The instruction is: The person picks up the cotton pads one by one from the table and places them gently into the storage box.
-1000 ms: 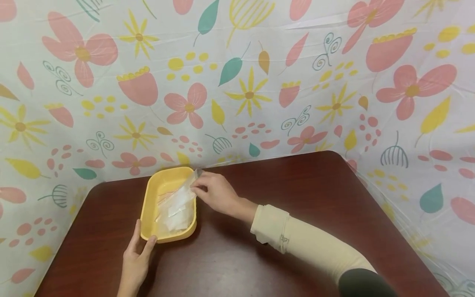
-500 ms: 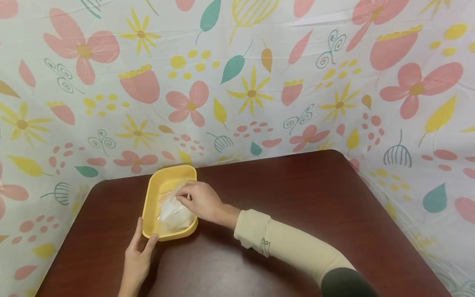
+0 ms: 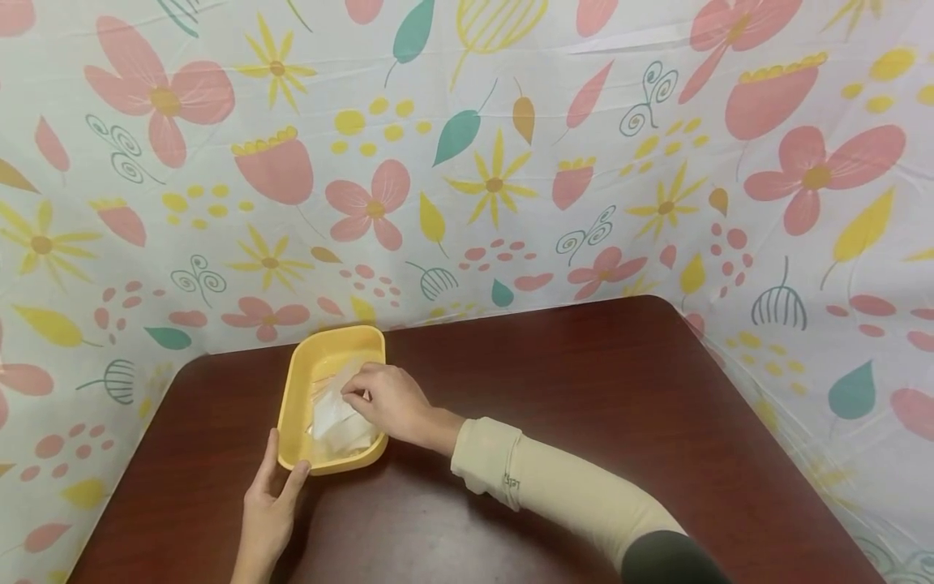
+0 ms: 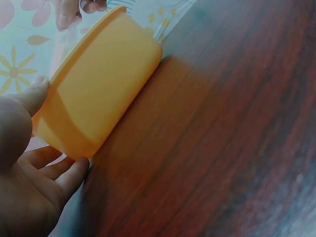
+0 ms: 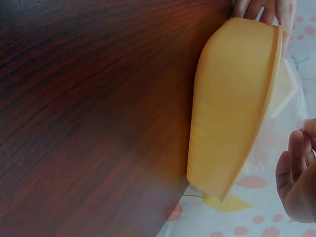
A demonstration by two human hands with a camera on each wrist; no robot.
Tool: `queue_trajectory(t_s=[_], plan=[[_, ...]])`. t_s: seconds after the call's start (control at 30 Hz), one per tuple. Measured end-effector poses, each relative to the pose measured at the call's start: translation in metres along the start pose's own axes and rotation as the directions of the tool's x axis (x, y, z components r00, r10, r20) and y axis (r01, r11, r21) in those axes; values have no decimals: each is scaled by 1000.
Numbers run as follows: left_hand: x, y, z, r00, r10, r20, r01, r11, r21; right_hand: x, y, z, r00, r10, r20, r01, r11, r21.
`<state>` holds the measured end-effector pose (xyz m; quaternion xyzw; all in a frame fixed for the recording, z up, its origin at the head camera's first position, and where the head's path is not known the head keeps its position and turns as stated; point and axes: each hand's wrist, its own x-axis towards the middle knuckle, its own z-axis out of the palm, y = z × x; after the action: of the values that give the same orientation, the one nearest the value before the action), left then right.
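Observation:
A yellow rectangular tray [image 3: 293, 397] stands at the table's back left. My left hand [image 3: 266, 515] grips its near left corner, the thumb at the near rim and the fingers on the left side; the left wrist view shows the thumb [image 4: 37, 94] against the rim. Over the tray, my right hand [image 3: 394, 401] pinches a clear plastic bag [image 3: 337, 415] with whitish pieces in it between thumb and fingertips. The bag lies mostly inside the tray, its upper part partly behind the fingers. Thin reddish strands [image 3: 319, 388] show beside it, too small to make out.
The dark wood table [image 3: 554, 405] has rounded back corners. A floral curtain [image 3: 467, 162] hangs along its back and sides, close behind the tray's far end [image 3: 343, 331].
My right hand has moved left and nearer, bringing the bag's top end down from the right rim to over the tray. My left hand keeps its hold on the corner.

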<state>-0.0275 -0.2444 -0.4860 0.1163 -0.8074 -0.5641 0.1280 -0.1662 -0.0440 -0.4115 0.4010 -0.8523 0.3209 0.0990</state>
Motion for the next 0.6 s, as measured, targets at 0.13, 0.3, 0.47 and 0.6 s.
queue_trajectory(t_s=[0.13, 0.3, 0.47, 0.6], plan=[[0, -1, 0, 1000, -13, 2, 13, 1000, 2, 0, 3, 7, 1000, -28, 14, 29, 998, -53], [-1, -3, 0, 1000, -24, -1, 24, 999, 34, -4, 6, 16, 998, -59, 29, 63, 984, -166], [-1, -2, -1, 999, -33, -6, 34, 999, 40, -6, 7, 21, 996, 19, 82, -1, 978, -210], [0, -1, -2, 999, -42, -5, 42, 998, 54, -7, 8, 25, 992, 52, 117, -22, 969, -246]])
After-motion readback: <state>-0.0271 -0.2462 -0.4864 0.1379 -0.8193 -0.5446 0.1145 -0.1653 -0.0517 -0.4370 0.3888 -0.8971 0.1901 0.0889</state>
